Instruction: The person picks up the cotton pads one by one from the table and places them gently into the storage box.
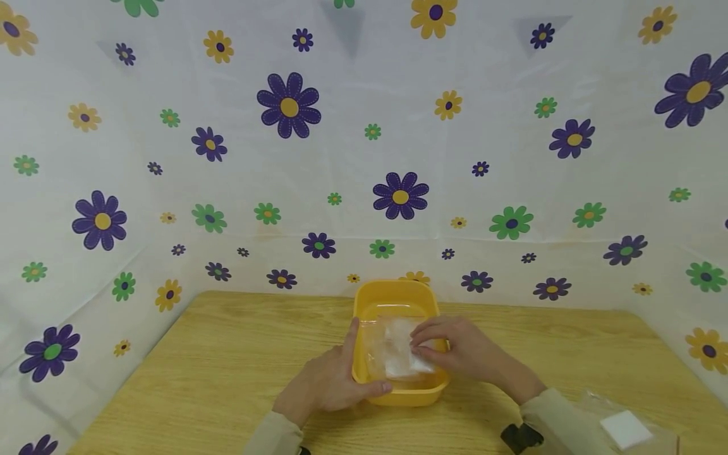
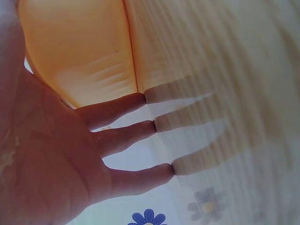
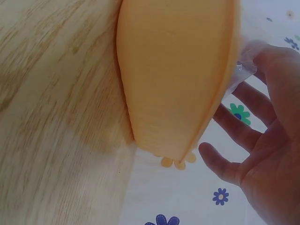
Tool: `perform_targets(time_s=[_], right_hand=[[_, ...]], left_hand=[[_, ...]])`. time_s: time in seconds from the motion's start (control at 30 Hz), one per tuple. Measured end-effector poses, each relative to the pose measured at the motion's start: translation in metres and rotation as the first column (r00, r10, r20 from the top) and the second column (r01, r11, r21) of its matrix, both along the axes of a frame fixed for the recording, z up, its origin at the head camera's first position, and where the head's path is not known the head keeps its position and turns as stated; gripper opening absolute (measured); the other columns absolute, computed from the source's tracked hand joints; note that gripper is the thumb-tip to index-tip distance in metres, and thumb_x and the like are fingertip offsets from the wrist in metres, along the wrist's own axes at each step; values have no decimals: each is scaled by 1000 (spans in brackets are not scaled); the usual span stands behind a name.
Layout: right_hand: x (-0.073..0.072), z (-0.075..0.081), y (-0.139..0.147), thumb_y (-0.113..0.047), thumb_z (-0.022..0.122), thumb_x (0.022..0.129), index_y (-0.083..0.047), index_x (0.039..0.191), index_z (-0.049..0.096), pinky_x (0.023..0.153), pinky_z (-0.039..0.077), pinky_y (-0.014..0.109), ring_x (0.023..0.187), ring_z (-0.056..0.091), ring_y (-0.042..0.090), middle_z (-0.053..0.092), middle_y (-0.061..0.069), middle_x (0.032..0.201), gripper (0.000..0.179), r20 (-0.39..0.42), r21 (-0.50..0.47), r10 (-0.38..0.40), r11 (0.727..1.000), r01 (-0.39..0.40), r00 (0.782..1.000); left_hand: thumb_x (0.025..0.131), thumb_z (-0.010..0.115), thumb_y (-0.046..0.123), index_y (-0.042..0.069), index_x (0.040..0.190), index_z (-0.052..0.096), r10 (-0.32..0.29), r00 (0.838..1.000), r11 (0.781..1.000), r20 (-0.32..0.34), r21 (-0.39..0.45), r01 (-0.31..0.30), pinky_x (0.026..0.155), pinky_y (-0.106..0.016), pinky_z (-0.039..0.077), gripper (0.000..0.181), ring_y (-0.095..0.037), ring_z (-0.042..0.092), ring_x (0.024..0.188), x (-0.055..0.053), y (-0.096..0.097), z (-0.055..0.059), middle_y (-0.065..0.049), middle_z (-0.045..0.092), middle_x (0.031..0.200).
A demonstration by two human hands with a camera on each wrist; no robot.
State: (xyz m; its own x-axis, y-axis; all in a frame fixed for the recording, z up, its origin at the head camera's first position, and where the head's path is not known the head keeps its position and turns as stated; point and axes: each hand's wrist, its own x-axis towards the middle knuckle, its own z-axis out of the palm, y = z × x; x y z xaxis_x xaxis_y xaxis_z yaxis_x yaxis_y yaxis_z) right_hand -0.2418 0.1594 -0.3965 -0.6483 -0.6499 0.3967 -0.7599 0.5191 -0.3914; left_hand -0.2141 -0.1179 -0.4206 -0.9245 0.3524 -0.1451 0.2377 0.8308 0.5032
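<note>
A yellow plastic tub (image 1: 400, 399) stands on the wooden table, and a clear plastic bag (image 1: 392, 354) with something white in it lies inside. My left hand (image 1: 327, 382) lies along the tub's left side, thumb over the front rim and index finger up by the left rim. In the left wrist view, the other fingers (image 2: 140, 180) are straight, their tips at the tabletop. Over the tub's right side, my right hand (image 1: 463, 351) pinches the bag between thumb and fingertips. A bit of clear plastic (image 3: 243, 70) shows at those fingertips in the right wrist view.
At the front right, partly behind the right sleeve, lies another clear bag with a white square piece (image 1: 625, 430). The wooden table (image 1: 239, 354) ends at a white curtain (image 1: 341, 158) printed with flowers, close behind the tub.
</note>
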Motion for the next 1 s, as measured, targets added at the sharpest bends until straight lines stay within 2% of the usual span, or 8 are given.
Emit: perform_targets(time_s=[0.2, 0.37, 0.47, 0.57, 0.8, 1.0], right_hand=[[0, 1, -6, -23, 75, 94, -24, 104, 80, 94, 59, 42, 103, 72, 13, 77, -9, 110, 11, -5, 110, -16, 994, 17, 1000], [4, 3, -10, -30, 77, 92, -28, 106, 79, 101, 47, 63, 108, 70, 16, 76, -10, 114, 14, -9, 256, -67, 964, 67, 998], [5, 5, -11, -36, 79, 89, -28, 111, 78, 103, 40, 73, 111, 70, 20, 76, -8, 118, 23, 7, 314, -77, 947, 71, 997], [5, 7, -13, -44, 80, 87, -28, 118, 77, 105, 35, 78, 114, 70, 22, 75, -6, 122, 35, 15, 360, -83, 930, 72, 996], [4, 10, -17, -52, 80, 84, -32, 125, 74, 107, 32, 80, 118, 69, 24, 74, -4, 126, 46, 53, 417, -116, 905, 83, 992], [5, 11, -15, -49, 76, 89, -28, 127, 73, 108, 40, 69, 123, 66, 26, 72, -1, 132, 44, 71, 400, -121, 913, 83, 990]], left_hand=[[80, 58, 85, 15, 166, -4, 2, 1000, 1000, 1, -10, -2, 98, -54, 55, 127, -35, 65, 122, -1, 0, 0, -21, 57, 147], [80, 59, 85, 16, 166, -4, 6, 1000, 1000, 14, -8, -6, 99, -55, 55, 127, -34, 65, 122, 0, 1, 1, -20, 56, 149], [79, 59, 85, 17, 166, -5, 10, 1000, 1000, 19, -9, -9, 98, -55, 55, 127, -33, 65, 120, 0, 1, 1, -20, 56, 148], [79, 59, 85, 16, 166, -5, 12, 1000, 1000, 14, -11, -11, 98, -55, 55, 128, -33, 65, 120, 1, 1, 2, -20, 55, 150], [79, 58, 86, 17, 166, -4, 13, 1000, 1000, 12, -1, -13, 101, -55, 54, 127, -34, 64, 123, 1, 1, 2, -21, 53, 152], [79, 58, 86, 17, 166, -4, 13, 1000, 1000, 12, -8, -13, 100, -55, 54, 127, -32, 65, 119, 0, 1, 1, -20, 54, 151]])
